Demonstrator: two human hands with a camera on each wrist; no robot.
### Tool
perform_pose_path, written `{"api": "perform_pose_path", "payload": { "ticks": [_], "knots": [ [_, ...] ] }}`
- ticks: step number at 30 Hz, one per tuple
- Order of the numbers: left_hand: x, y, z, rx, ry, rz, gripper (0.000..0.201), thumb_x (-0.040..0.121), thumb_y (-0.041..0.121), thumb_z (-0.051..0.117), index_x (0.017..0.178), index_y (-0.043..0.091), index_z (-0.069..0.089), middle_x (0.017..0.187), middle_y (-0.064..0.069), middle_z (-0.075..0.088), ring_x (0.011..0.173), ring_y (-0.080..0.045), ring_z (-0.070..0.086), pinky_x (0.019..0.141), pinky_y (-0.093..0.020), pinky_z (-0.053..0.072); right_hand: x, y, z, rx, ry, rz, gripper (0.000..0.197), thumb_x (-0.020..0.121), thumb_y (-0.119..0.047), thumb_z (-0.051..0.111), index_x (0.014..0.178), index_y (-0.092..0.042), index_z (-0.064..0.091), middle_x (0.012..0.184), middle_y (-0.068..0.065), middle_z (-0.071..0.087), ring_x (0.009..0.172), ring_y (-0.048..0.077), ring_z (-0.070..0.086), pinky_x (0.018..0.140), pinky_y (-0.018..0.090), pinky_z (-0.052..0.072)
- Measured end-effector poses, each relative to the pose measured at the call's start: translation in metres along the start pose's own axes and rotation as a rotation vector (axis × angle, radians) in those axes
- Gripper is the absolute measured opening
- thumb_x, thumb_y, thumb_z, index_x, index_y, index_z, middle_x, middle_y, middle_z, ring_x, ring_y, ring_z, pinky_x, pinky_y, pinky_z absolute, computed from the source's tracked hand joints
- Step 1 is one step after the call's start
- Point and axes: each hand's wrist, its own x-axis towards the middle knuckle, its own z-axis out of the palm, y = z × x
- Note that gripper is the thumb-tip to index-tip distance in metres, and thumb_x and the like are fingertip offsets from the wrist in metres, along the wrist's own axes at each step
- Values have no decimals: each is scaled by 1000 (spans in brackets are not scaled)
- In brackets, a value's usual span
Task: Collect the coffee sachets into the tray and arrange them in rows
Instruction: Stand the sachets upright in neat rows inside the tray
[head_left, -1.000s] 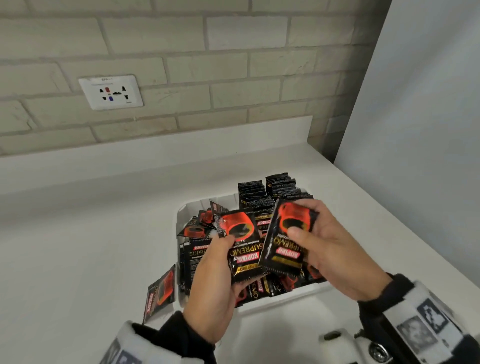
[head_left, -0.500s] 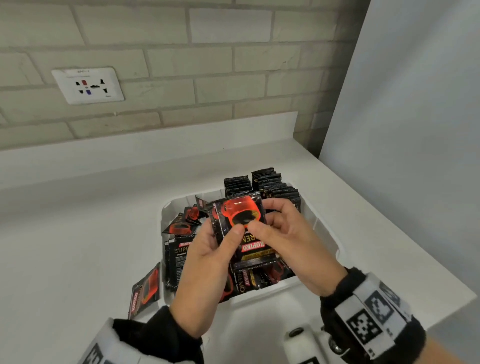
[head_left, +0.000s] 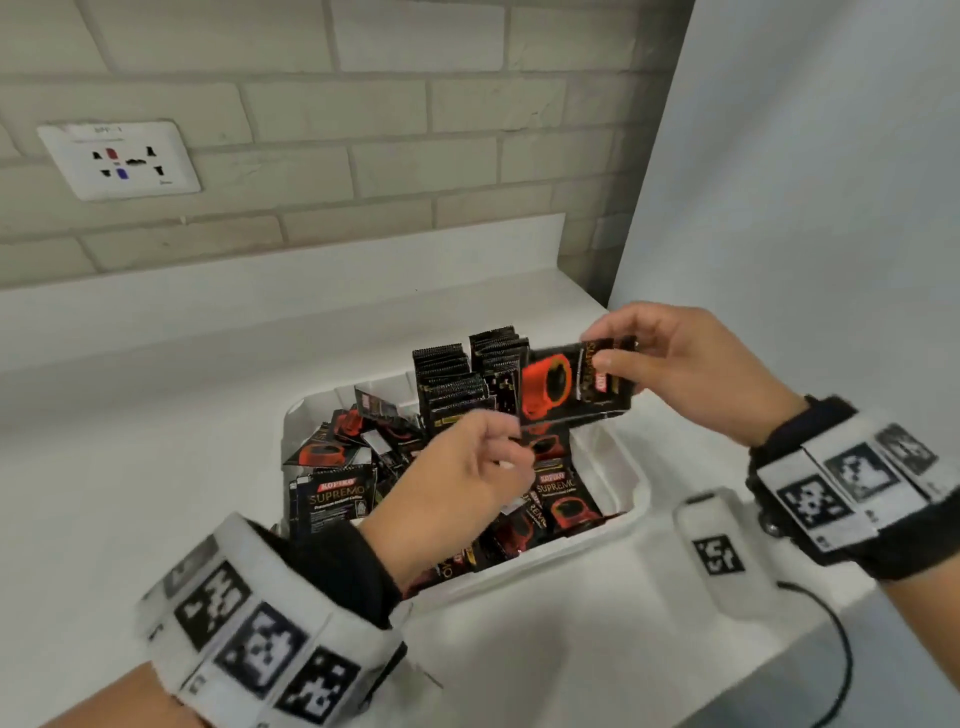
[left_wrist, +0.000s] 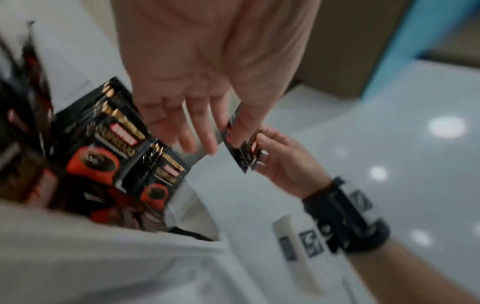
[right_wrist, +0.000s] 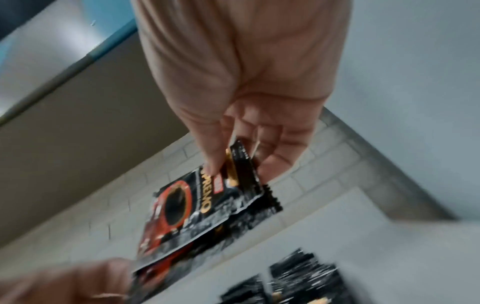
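A white tray (head_left: 640, 486) sits on the white counter. Black and red coffee sachets stand upright in rows (head_left: 467, 374) at its back. Several loose sachets (head_left: 337, 491) lie jumbled in its front and left. My right hand (head_left: 608, 351) pinches a small stack of sachets (head_left: 563, 387) by one end and holds it sideways above the tray's right half. The same stack (right_wrist: 197, 209) shows under the right hand (right_wrist: 233, 162) in the right wrist view. My left hand (head_left: 501, 447) hovers over the loose pile with relaxed fingers, its thumb (left_wrist: 244, 127) against the stack's (left_wrist: 242, 154) near end.
A white device with a black marker (head_left: 711, 545) and a black cable (head_left: 836, 629) lies right of the tray, near the counter's front right edge. A grey panel (head_left: 810, 197) walls the right side. A wall socket (head_left: 119, 161) sits on the brick wall.
The two sachets were brought together into one stack. The right hand then turned the stack sideways and carried it up and right, and the left hand's grip came off it.
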Motion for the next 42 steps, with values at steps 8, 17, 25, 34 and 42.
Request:
{"api": "perform_pose_path", "payload": {
  "ticks": [8,17,25,34,42],
  "knots": [
    [27,4,9,816,-251,-96,35,96,27,46,130,21,49,136,2,48,124,-14,45,100,-24,37,29,15,-4,-765,-344,-159,25,89,-11,57,110,-23,64,101,-13,58,90,3,46,79,15,34],
    [52,-3,37,1017,-320,-140,35,99,31,40,130,23,52,132,-2,53,125,-25,42,101,-30,32,53,18,18,-952,-532,-252,25,90,-10,52,112,-21,56,113,-1,60,103,19,54,82,28,42],
    [63,-18,53,1059,-329,-279,33,95,42,43,126,37,52,130,-4,46,124,-26,34,98,-34,28,59,22,33,-1104,-696,-391,30,90,0,46,116,-15,48,117,3,49,99,22,49,69,26,33],
    [72,-24,62,1010,-148,-336,22,84,41,61,84,28,44,116,3,56,118,-21,42,103,-42,23,63,29,37,-1104,-727,-402,31,90,-1,48,118,-14,47,119,4,44,99,23,49,65,26,30],
    [69,-20,58,731,33,-371,47,78,26,71,95,23,28,90,7,54,101,-19,56,89,-32,25,66,33,35,-1041,-700,-389,32,88,-4,53,117,-15,47,120,2,43,81,17,42,59,23,26]
  ]
}}
